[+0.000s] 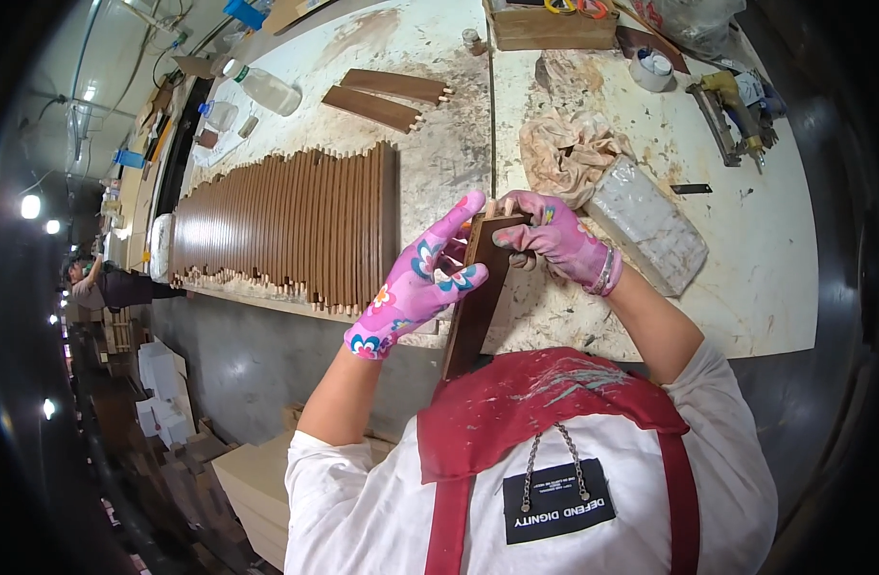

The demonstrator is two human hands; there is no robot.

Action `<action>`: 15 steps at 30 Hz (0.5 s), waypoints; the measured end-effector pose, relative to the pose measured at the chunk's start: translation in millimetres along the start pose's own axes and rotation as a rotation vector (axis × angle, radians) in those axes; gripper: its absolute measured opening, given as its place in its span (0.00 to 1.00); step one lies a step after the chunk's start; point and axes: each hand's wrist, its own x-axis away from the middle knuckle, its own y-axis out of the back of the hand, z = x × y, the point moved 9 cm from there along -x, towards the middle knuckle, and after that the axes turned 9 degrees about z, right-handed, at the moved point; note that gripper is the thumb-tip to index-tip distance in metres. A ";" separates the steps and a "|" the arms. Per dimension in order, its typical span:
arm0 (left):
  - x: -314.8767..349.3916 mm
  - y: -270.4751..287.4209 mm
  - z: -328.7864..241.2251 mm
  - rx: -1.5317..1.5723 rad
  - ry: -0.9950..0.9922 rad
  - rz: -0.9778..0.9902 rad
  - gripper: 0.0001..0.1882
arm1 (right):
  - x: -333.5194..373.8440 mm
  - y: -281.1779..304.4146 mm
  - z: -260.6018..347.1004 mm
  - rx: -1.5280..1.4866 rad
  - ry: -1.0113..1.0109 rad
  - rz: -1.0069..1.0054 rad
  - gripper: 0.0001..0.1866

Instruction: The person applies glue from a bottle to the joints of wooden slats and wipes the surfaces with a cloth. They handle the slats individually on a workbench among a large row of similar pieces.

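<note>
Upright in front of my apron, a dark brown wooden board (480, 297) has pale dowels (499, 206) sticking out of its upper end. My right hand (566, 245), in a pink glove, grips that end, its thumb across the face close to the dowels. My left hand (416, 278), in a pink flowered glove, is round the board's left edge with the thumb against it; its index finger stretches up beside the dowels. Some left fingertips are hidden behind the board. To the left lies a long row of similar brown boards (296, 225), packed side by side with dowels at both ends.
Two loose boards (372, 107) lie beyond the row, near a plastic bottle (262, 86). At right are a crumpled cloth (564, 153), a wrapped block (650, 225), a white cup (650, 70) and a nail gun (732, 115). Another person (99, 287) stands far left.
</note>
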 end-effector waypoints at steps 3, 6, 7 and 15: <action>-4.6 2.0 8.5 0.007 0.061 0.012 0.40 | -9.1 11.9 -10.0 0.061 -0.047 -0.010 0.22; -6.6 6.3 19.7 0.089 0.096 -0.035 0.39 | -17.3 13.7 -3.2 0.038 0.075 0.021 0.21; -7.0 7.8 20.6 0.097 0.087 -0.042 0.39 | -18.5 14.9 -7.8 0.042 0.010 0.018 0.22; -15.2 16.7 29.1 0.128 0.082 -0.107 0.38 | -33.1 37.5 -28.2 -0.011 -0.081 -0.029 0.23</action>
